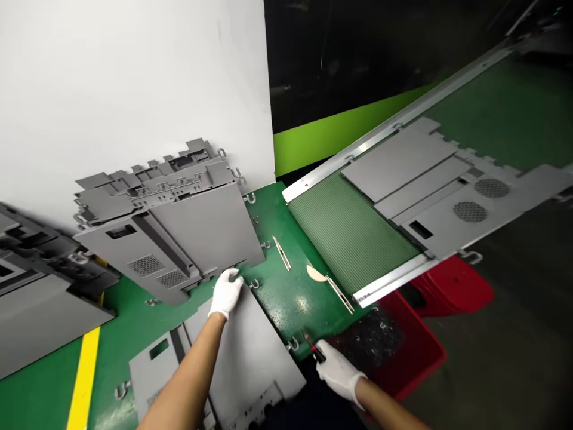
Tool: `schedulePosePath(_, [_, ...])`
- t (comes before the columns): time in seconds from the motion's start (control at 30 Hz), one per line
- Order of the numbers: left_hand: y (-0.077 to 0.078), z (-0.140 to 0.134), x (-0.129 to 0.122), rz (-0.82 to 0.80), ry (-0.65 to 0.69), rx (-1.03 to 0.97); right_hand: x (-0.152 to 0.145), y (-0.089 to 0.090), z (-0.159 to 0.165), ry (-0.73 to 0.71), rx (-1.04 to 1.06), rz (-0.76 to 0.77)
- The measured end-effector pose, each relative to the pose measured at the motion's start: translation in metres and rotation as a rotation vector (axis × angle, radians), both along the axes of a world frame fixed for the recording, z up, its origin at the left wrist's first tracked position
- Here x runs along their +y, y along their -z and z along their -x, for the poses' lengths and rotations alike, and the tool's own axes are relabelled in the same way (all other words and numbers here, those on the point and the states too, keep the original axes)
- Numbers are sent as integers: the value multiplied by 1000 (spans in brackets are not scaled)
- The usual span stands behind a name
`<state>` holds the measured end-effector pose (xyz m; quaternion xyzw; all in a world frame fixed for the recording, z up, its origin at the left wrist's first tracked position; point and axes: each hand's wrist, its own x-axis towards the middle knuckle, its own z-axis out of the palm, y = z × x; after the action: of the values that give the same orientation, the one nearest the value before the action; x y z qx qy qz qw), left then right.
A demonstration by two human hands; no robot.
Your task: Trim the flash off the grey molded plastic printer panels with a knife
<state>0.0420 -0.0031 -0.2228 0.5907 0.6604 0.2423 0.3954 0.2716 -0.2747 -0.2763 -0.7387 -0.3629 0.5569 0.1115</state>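
In front of me a grey moulded plastic panel (250, 346) lies on the green table, partly covered by my left arm. At its far edge my left hand (226, 294), in a white glove, has its fingers curled over the rim and grips it. My right hand (338, 370), also gloved in white, is closed around a pair of nippers (316, 351) with red and black handles. Their jaws point away from me, beside a hook-shaped plastic tab (293, 344) on the panel's right edge, with no visible contact. The handle ends are hidden in the glove.
Similar grey panels (201, 230) lean stacked against the white wall, with more panels (36, 316) at far left. Two utility knives (282, 253) (340, 294) and a cream-coloured piece (316, 274) lie on the table. A conveyor (353, 233) carries another panel (430, 179) above a red bin (425, 361) containing scraps.
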Motion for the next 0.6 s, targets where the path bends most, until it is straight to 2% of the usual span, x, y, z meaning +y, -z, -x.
schedulePosePath(0.07, [1,-13,-28,-27,96,66,-9,-4,-4,-53,24,-43])
schedulePosePath(0.1, [2,-22,-44,-35,223,98,-13,-5,-5,-85,33,-64])
schedulePosePath(0.13, [3,-32,-60,-37,408,137,-17,-7,-6,-117,30,-82])
schedulePosePath(0.23, [5,-60,-96,51,1100,349,-25,-8,-5,-240,-43,-133])
schedulePosePath(0.27, [7,-68,-102,104,1262,434,-27,-8,-4,-277,-75,-138])
schedulePosePath(0.3, [9,-75,-106,162,1353,500,-28,-7,-2,-307,-98,-130])
schedulePosePath(0.4, [18,-89,-102,297,1423,597,-26,-6,5,-347,-109,-96])
schedulePosePath(0.6, [31,-101,-94,401,1374,660,-14,2,12,-325,-27,-84])
